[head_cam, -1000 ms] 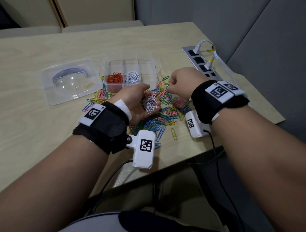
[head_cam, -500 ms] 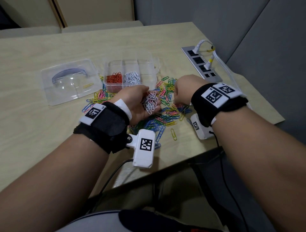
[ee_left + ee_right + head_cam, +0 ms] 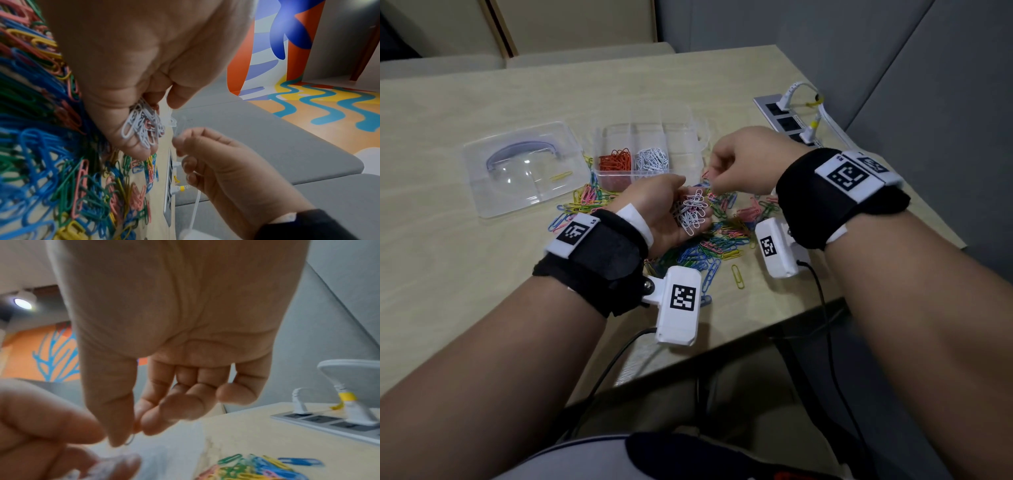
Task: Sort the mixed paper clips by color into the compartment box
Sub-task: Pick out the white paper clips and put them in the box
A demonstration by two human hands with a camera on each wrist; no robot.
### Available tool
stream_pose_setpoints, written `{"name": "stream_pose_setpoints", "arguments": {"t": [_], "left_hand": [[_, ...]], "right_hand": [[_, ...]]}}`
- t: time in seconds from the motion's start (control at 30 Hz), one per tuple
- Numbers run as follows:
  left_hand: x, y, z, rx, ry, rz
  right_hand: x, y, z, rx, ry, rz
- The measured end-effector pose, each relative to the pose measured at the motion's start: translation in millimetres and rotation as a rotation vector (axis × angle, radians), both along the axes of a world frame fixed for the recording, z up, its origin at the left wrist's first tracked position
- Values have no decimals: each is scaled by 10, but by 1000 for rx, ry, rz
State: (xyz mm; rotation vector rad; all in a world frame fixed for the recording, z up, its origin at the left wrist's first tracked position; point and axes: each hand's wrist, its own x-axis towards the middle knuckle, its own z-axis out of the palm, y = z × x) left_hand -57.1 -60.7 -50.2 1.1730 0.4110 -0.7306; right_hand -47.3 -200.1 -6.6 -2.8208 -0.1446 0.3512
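Observation:
My left hand [image 3: 667, 205] is cupped palm-up over the pile, its fingers curled round a bunch of white paper clips [image 3: 692, 213]; the bunch [image 3: 141, 128] also shows in the left wrist view. My right hand [image 3: 743, 161] hovers just right of it, thumb and forefinger pinching one thin pale clip [image 3: 130, 440] close to the left fingertips. The mixed coloured clips [image 3: 722, 236] lie spread on the table under both hands. The clear compartment box [image 3: 688, 144] stands behind them, with orange clips [image 3: 614, 160] and white clips [image 3: 652, 159] in two front compartments.
The box's clear lid [image 3: 493, 192] lies left of the box with one yellow clip [image 3: 561, 176] on it. A power strip [image 3: 786, 121] with white plugs and cables is at the back right. The table's front edge [image 3: 756, 335] runs close under my wrists.
My right hand dipped to the pile, then rose and moved left toward my left hand's fingertips, now pinching a clip. The left hand has stayed in place with its bunch.

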Motion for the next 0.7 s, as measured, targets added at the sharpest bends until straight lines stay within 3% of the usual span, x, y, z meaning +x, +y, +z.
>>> {"name": "stream_pose_setpoints", "arguments": {"t": [0.1,0.2,0.4,0.47,0.57,0.7], "left_hand": [[-8,-23,6,-13,5,8],[-13,-13,-7,-27,4,18],[-26,12,1,-31,2,28],[-28,12,12,-37,0,24],[-32,5,23,-41,-2,20],[-45,-24,26,-42,-6,12]], "right_hand": [[-21,75,37,49,41,13],[-13,-3,23,-27,16,-53],[-14,-253,-41,-460,139,-167],[-65,-330,-91,-523,236,-173],[-105,-409,-246,-476,301,-193],[-85,-345,-242,-251,199,-191]]}}
